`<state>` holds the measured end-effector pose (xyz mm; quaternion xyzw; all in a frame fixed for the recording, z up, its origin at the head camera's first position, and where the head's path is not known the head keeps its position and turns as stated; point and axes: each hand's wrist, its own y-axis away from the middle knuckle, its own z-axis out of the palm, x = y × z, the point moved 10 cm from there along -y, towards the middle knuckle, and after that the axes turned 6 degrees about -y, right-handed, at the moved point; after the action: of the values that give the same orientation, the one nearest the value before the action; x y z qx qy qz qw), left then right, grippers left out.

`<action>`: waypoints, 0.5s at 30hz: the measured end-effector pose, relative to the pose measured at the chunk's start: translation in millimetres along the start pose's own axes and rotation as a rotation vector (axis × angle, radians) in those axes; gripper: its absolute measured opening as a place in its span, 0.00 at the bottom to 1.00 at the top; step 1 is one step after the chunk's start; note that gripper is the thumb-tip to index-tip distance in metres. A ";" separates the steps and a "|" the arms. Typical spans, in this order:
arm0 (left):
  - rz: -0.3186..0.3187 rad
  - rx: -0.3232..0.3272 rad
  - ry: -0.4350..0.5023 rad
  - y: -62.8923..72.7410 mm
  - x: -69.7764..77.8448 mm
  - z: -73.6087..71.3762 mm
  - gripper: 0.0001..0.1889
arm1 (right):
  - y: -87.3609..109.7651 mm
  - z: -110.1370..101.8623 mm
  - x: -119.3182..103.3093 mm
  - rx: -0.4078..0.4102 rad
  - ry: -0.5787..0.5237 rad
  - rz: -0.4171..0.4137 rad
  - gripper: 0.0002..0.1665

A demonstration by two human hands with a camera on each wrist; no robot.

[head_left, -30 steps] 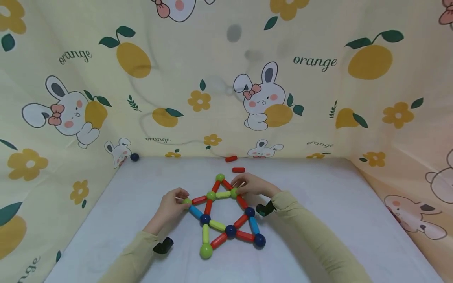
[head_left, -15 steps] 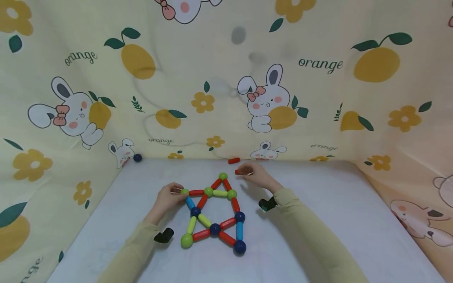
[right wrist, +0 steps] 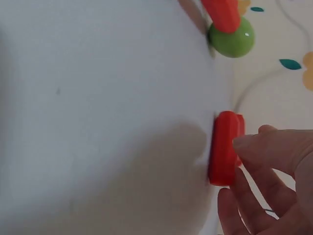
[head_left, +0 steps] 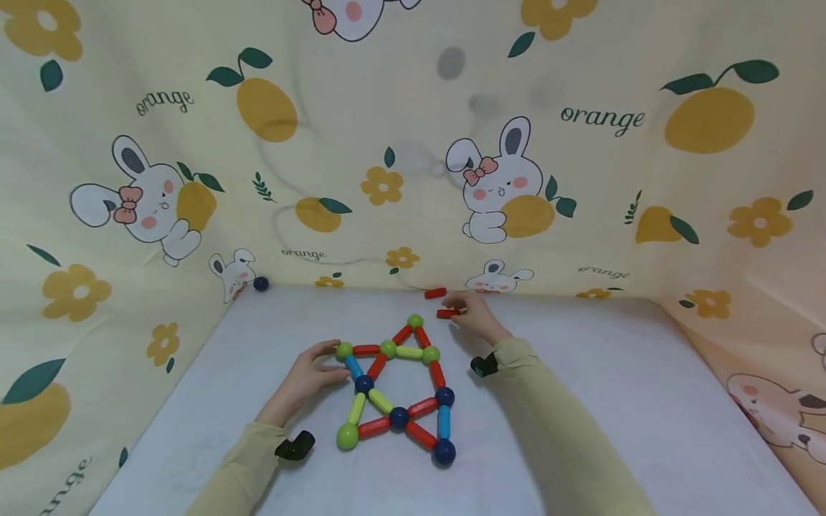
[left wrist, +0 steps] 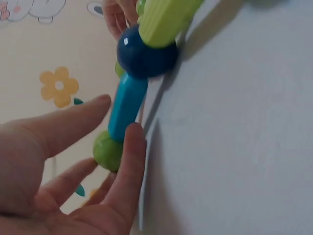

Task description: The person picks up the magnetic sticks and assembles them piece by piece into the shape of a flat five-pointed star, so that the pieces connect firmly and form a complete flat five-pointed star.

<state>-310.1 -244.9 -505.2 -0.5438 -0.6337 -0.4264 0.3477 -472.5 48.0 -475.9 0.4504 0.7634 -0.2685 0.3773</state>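
A flat figure of coloured rods and balls (head_left: 399, 418) lies on the white table, with green and dark blue balls joined by red, blue and yellow-green rods. My left hand (head_left: 310, 376) is at its left corner, fingers spread around a green ball (left wrist: 107, 151) and beside the blue rod (left wrist: 127, 107). Thumb and fingers stand apart there. Beyond the figure's top ball, my right hand (head_left: 479, 317) is at a loose red rod (right wrist: 224, 149). The thumb tip overlaps the rod's edge in the right wrist view, with the other fingers loosely bent and spread.
Another red rod (head_left: 435, 293) lies farther back, by the patterned cloth wall (head_left: 387, 236). A loose dark blue ball (head_left: 261, 284) sits at the back left corner. Cloth sides enclose the table (head_left: 581, 373) left and right.
The right hand has left the figure's upper right green ball and reached back to the loose red rod. The figure has turned slightly. The left hand's fingers have spread from the green ball.
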 end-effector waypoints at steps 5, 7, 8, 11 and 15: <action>0.006 0.013 -0.009 -5.4 -4.9 -0.8 0.34 | 1.0 4.0 4.6 -0.008 0.101 0.011 0.20; -0.004 0.013 -0.012 -8.1 -6.4 0.3 0.32 | 3.9 4.0 6.1 -0.023 0.130 0.020 0.19; -0.010 0.010 0.000 -9.6 -7.0 0.8 0.30 | 5.7 3.7 6.1 -0.032 0.135 0.021 0.19; -0.031 0.014 0.057 -14.3 -8.0 0.1 0.24 | 11.4 -0.2 3.2 -0.046 0.137 -0.001 0.17; -0.036 0.023 0.126 -18.3 -6.9 -4.7 0.19 | 21.6 -5.5 -8.0 -0.071 0.111 -0.063 0.16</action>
<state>-327.2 -252.8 -512.6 -0.5002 -0.6251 -0.4588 0.3855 -452.7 58.0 -467.7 0.4267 0.8060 -0.2277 0.3412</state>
